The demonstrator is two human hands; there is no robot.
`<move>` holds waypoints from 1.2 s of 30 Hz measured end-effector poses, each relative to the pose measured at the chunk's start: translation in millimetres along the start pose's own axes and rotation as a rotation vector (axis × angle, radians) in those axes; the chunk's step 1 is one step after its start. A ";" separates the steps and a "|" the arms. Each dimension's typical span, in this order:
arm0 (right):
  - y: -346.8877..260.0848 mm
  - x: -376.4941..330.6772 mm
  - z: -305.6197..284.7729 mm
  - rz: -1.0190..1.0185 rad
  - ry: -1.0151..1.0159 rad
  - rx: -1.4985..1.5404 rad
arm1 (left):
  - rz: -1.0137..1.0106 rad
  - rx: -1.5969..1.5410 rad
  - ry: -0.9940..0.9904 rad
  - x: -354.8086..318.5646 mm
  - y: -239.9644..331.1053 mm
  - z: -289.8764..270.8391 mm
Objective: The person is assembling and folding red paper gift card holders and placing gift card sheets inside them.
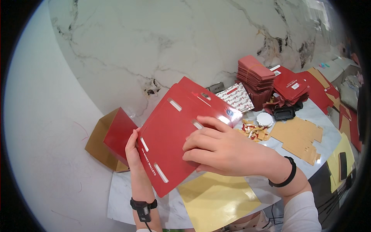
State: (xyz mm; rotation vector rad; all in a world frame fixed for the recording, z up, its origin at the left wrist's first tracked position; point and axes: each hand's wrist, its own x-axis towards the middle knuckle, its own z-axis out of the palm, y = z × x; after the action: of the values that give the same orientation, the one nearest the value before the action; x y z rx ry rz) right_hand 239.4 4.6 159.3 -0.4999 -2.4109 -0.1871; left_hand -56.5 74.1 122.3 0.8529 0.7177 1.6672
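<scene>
A red flat cardboard piece (165,127) with several oblong slots and rounded corners is held tilted above the table. My left hand (133,150) grips its left edge, with the thumb over the rim. Across its near right edge lies my right hand (224,149), fingers bent and pressed on the red face, thumb tucked at the edge. The little finger sits beside one slot. Part of the card is hidden under this hand. Just left of my left hand, an open red box (120,135) with a brown inside lies on its side.
A yellow sheet (218,199) lies in front. To the right are a brown die-cut cardboard blank (297,135), small scraps (253,132), a white round item (264,119), a black tray (284,113), banded red envelopes (255,71), a patterned card (236,96) and red cartons (290,87).
</scene>
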 end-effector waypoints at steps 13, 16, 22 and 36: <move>8.1 -3.1 -9.3 0.430 0.711 0.156 | 0.427 0.128 -0.255 -10.2 -6.3 13.0; 14.5 -5.9 -5.1 0.491 0.680 0.311 | 0.424 0.136 -0.273 -8.2 -6.8 4.8; 19.5 -4.5 -0.4 0.592 0.580 0.533 | 0.395 0.084 -0.248 -7.8 -4.4 8.8; 22.3 -9.3 -13.3 0.695 0.173 0.653 | 0.557 0.293 -0.230 -43.7 -6.0 3.0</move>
State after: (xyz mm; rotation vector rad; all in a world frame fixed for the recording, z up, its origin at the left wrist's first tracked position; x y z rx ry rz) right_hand 262.7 18.7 163.8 -0.9074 -1.8445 0.7905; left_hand -43.6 33.2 111.3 1.5334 0.6027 1.9254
